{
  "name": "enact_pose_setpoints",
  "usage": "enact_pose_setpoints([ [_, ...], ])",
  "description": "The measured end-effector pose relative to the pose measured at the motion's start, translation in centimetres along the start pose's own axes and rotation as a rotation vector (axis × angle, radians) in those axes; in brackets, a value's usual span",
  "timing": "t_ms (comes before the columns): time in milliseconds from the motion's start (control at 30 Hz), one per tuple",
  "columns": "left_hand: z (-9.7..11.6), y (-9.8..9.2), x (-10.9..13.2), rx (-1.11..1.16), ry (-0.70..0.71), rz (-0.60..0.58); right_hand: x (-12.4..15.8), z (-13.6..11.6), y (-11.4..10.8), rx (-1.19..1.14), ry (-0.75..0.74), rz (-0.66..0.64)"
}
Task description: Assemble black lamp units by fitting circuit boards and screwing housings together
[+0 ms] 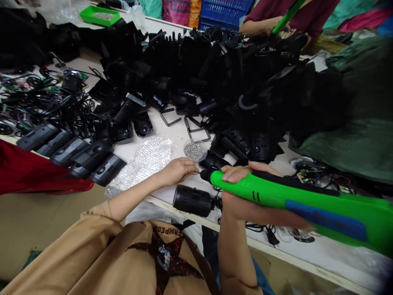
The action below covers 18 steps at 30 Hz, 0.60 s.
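My right hand (pixel 242 207) is wrapped round a green electric screwdriver (pixel 273 189), which lies level with its black tip pointing left. Close to that tip, my left hand (pixel 176 170) has its fingertips pinched together; whatever they hold is too small to make out. Just beyond the left fingers sits a small round dish of metal screws (pixel 193 151). Below both hands, a black cylindrical housing (pixel 192 200) rests on its side near the table's front edge, with a cable at its right end.
Black plastic parts (pixel 190 65) are heaped across the table. Bubble wrap (pixel 147 157) lies left of the dish, beside a row of black housings (pixel 92 155). Tangled cables (pixel 46 98) spread at left. A co-worker's arm (pixel 260 26) and a green tray (pixel 100 16) are at the back.
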State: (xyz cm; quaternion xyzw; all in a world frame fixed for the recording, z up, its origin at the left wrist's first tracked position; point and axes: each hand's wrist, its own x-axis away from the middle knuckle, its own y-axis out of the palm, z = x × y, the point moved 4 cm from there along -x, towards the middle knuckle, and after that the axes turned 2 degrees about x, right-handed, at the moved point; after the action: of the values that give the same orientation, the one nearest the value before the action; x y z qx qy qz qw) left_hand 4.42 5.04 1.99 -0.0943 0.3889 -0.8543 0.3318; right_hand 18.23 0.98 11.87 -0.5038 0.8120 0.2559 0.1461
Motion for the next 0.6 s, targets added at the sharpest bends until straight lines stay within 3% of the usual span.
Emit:
enact_pose_setpoints([
  [133,-1.5,0.1,-3.3,-0.227,-0.045,-0.028,-0.4,0.2,-0.2,0.03,-0.102,0.056],
  [267,-2.9,-1.5,-3.8,-0.204,-0.188,0.127,0.3,0.3,-1.0,-0.009,-0.114,-0.004],
  [333,-2.5,-1.7,-1.7,-0.064,-0.176,0.122,1.1,0.2,-1.2,-0.051,-0.047,-0.102],
  [400,-1.5,-0.5,1.6,0.135,-0.105,-0.08,2.2,-0.1,-1.2,-0.082,0.039,-0.204],
  [467,-0.7,1.1,5.0,0.268,-0.14,-0.224,3.3,-0.3,-1.0,-0.098,0.098,-0.284],
  [533,-0.2,2.7,7.3,0.318,-0.194,-0.248,4.1,-0.4,-0.7,-0.082,0.124,-0.328],
  [600,0.0,3.9,8.2,0.332,-0.225,-0.184,4.7,-0.2,-0.4,-0.052,0.119,-0.335],
])
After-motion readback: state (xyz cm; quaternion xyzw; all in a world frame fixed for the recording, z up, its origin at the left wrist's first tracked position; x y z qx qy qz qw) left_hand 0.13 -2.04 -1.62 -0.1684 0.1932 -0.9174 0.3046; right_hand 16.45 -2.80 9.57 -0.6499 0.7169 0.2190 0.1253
